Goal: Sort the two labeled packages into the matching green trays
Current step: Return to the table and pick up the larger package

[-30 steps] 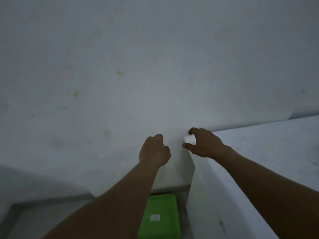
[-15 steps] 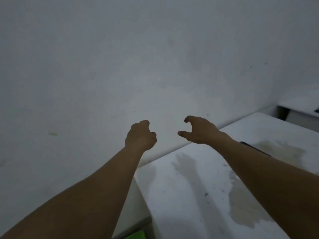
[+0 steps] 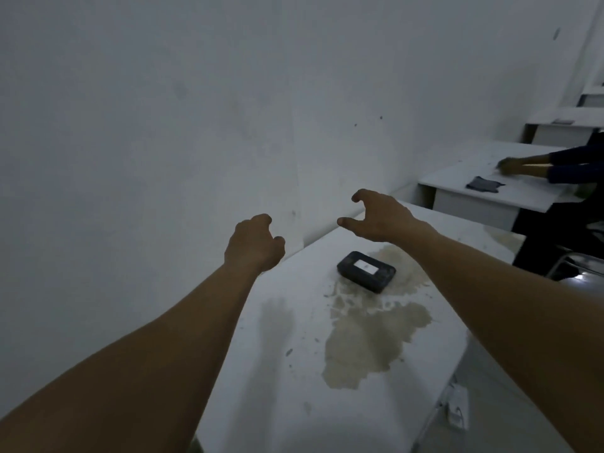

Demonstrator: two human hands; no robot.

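Observation:
A dark flat package (image 3: 366, 271) with a white label on top lies on the stained white table (image 3: 294, 371). My right hand (image 3: 379, 217) hovers above and just behind it, fingers curled apart and holding nothing. My left hand (image 3: 255, 243) hangs to the left of the package, beyond the table's left edge, fingers loosely curled with nothing in them. No green tray is in view.
A bare white wall (image 3: 196, 125) runs along the table's left side. At the right, another person's arms (image 3: 539, 166) rest on a second white desk (image 3: 490, 188) with a dark cloth (image 3: 483, 184). A small white object (image 3: 456, 410) hangs off my table's right edge.
The view has swung right and up: the green tray on the floor has left the frame, and the dark labeled package and the neighbouring desk have come into view. Both hands stay empty.

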